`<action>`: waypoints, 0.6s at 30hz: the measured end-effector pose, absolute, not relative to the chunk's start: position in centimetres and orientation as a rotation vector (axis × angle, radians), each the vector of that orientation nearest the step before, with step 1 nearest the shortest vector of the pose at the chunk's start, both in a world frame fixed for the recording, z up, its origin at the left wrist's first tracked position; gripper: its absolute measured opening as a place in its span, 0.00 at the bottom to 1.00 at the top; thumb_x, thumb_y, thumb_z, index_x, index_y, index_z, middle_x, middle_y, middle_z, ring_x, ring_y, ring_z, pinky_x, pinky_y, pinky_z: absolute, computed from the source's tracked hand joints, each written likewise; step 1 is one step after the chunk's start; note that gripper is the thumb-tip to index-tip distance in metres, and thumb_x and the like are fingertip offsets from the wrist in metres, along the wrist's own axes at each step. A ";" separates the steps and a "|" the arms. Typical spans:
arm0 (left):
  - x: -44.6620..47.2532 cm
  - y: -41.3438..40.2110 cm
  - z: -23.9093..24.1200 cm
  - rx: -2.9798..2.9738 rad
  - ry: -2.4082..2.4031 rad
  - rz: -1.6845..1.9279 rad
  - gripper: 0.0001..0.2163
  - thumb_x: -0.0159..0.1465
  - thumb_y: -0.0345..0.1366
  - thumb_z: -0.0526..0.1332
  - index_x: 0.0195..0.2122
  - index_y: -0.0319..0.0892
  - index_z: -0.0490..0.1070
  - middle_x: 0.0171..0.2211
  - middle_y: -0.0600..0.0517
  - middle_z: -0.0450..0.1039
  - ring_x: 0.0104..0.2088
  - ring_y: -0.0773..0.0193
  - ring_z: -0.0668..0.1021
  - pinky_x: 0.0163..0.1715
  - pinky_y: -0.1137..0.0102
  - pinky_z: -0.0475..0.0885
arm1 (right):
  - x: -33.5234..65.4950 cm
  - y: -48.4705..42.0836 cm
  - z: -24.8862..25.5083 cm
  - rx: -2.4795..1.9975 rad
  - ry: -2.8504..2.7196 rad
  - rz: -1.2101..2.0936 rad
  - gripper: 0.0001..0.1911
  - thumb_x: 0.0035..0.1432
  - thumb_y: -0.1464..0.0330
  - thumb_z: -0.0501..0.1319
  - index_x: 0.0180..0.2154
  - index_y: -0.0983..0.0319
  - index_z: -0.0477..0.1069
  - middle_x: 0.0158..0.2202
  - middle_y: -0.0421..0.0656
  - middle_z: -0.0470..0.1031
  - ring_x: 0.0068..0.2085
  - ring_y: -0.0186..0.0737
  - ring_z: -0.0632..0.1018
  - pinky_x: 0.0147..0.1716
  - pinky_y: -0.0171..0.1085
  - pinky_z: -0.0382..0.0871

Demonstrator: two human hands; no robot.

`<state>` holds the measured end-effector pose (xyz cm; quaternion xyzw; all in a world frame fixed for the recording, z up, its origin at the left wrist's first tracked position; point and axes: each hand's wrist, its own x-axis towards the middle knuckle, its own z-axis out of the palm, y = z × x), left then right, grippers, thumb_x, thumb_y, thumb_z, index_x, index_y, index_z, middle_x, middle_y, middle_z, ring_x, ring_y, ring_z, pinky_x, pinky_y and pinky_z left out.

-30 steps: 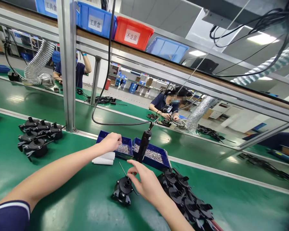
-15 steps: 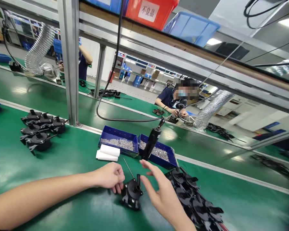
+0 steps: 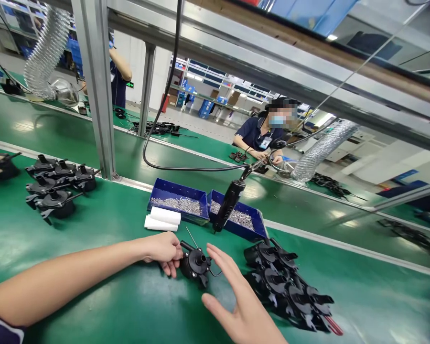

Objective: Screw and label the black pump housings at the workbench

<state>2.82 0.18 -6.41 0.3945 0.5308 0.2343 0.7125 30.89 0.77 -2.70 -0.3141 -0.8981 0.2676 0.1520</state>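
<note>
Between both hands (image 3: 164, 247), a black housing (image 3: 196, 265)

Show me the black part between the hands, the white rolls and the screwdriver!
Black part (image 3: 195, 263), head view: its round top.
White rolls (image 3: 165, 216), head view: the upper roll.
Screwdriver (image 3: 230, 205), head view: its black body.

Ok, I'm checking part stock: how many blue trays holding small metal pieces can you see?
2, side by side: the left tray behind the white rolls, and the right tray, partly hidden by the black handheld tool. Others may be hidden.
</note>
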 end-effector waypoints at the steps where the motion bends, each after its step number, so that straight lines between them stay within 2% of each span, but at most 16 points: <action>1: 2.7 0.2 -6.5 0.857 1.170 0.513 0.12 0.63 0.36 0.70 0.27 0.39 0.71 0.24 0.54 0.75 0.24 0.63 0.84 0.21 0.75 0.75 | 30.5 0.6 -2.8 -0.922 -2.561 0.745 0.44 0.73 0.59 0.68 0.80 0.46 0.49 0.80 0.48 0.55 0.78 0.61 0.62 0.71 0.61 0.72; 3: 2.5 0.3 -6.5 0.820 1.160 0.506 0.11 0.62 0.35 0.71 0.26 0.38 0.72 0.24 0.53 0.75 0.25 0.63 0.84 0.21 0.76 0.76 | 29.6 0.4 -3.6 -0.927 -2.529 0.674 0.44 0.71 0.59 0.71 0.79 0.46 0.53 0.78 0.49 0.61 0.75 0.62 0.67 0.69 0.61 0.76; 7: 2.4 0.5 -6.7 0.750 1.143 0.493 0.10 0.60 0.34 0.72 0.26 0.37 0.74 0.24 0.50 0.76 0.25 0.61 0.85 0.22 0.75 0.76 | 28.2 0.4 -5.3 -0.879 -2.483 0.579 0.30 0.75 0.62 0.65 0.73 0.47 0.61 0.72 0.50 0.69 0.71 0.61 0.74 0.66 0.60 0.79; 13: 2.5 0.2 -7.0 0.724 1.122 0.527 0.15 0.64 0.37 0.72 0.25 0.36 0.73 0.23 0.50 0.75 0.24 0.62 0.85 0.22 0.76 0.76 | 28.1 0.5 -5.2 -0.891 -2.476 0.567 0.29 0.76 0.61 0.64 0.72 0.48 0.61 0.71 0.50 0.69 0.70 0.61 0.75 0.64 0.58 0.80; 18: 2.4 0.4 -7.5 0.671 1.080 0.490 0.15 0.70 0.37 0.68 0.27 0.36 0.73 0.23 0.48 0.75 0.24 0.60 0.85 0.21 0.76 0.76 | 28.2 0.3 -5.5 -0.891 -2.483 0.562 0.28 0.76 0.61 0.63 0.72 0.48 0.60 0.71 0.52 0.69 0.70 0.61 0.74 0.64 0.60 0.80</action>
